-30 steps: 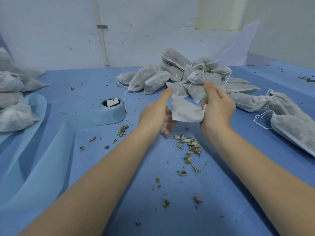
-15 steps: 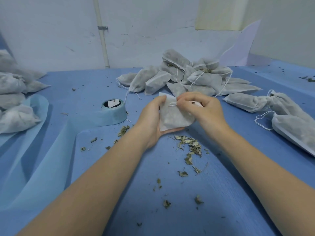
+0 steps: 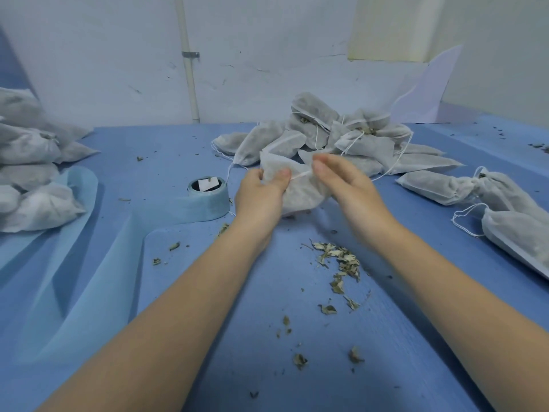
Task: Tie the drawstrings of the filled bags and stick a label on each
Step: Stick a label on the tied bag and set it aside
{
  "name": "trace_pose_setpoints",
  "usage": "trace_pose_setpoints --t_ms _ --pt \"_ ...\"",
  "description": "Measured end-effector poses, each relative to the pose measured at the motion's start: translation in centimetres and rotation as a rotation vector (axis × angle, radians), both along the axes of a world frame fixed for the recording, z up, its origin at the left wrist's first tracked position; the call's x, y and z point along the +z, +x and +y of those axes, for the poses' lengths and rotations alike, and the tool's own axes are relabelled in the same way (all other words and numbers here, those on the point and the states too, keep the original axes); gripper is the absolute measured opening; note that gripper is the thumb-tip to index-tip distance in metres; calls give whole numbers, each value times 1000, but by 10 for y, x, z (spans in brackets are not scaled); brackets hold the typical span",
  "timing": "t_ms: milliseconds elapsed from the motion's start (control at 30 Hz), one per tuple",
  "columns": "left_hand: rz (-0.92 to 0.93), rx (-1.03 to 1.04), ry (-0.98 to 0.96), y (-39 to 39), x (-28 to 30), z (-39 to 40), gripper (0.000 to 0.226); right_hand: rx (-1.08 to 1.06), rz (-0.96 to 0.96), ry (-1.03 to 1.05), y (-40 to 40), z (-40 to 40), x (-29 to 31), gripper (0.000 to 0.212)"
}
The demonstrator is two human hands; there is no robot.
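Note:
A grey-white filled drawstring bag (image 3: pixel 300 190) is held above the blue table in the middle of the head view. My left hand (image 3: pixel 260 194) grips the bag's neck, thumb pressed on the gathered top. My right hand (image 3: pixel 346 181) pinches the white drawstring (image 3: pixel 301 174) and holds it taut between the two hands. A roll of light blue label tape (image 3: pixel 208 193) stands just left of my left hand, its loose strip trailing across the table.
A heap of filled bags (image 3: pixel 335 141) lies behind my hands. More bags lie at the right edge (image 3: pixel 487 200) and in a stack at the far left (image 3: pixel 32 173). Dried leaf bits (image 3: pixel 338 263) are scattered on the blue table (image 3: pixel 267 337).
My hands lifted the bag a little and turned it. My right hand has drawn the string out to the right, pulling it taut from the neck that my left hand holds.

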State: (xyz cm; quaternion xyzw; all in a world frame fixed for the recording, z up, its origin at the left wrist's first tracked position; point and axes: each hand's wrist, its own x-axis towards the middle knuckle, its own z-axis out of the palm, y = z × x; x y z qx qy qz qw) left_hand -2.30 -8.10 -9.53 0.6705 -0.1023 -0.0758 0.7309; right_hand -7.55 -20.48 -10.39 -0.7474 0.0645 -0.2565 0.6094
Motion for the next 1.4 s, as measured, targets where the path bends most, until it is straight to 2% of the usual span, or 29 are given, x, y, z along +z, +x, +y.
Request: trace_pose_setpoints --t_ms 100,167,200,333,433,533,733,933,1000,1067,1233,1300,1400 --pt "-7 151 -11 14 6 10 32 114 104 258 14 9 2 35" --pt "2 262 -8 23 8 17 33 119 170 263 26 19 -1 33" --pt "-2 326 -3 28 9 20 33 115 203 206 33 26 -3 34" --pt "-25 537 -16 43 15 36 27 149 296 -269 54 47 -6 52" --pt "-12 631 -41 52 16 48 18 224 268 -441 69 62 -2 67" --pt "15 674 -79 59 17 58 21 272 254 -538 82 72 0 74" --pt "52 684 -75 64 16 63 17 363 299 -590 95 84 -1 54" --pt "26 706 -42 66 15 69 26 187 274 -544 99 95 -9 61" --pt "42 689 -12 65 12 66 20 149 272 -520 98 97 -11 64" --pt "32 681 23 62 11 63 15 145 265 -484 96 95 -12 65" --pt "41 693 51 60 11 64 20 227 306 -330 78 75 -12 75" --pt "50 689 47 60 11 63 23 231 273 -298 73 66 -12 62" --pt "35 685 76 59 11 62 22 188 244 -381 72 66 -12 43"
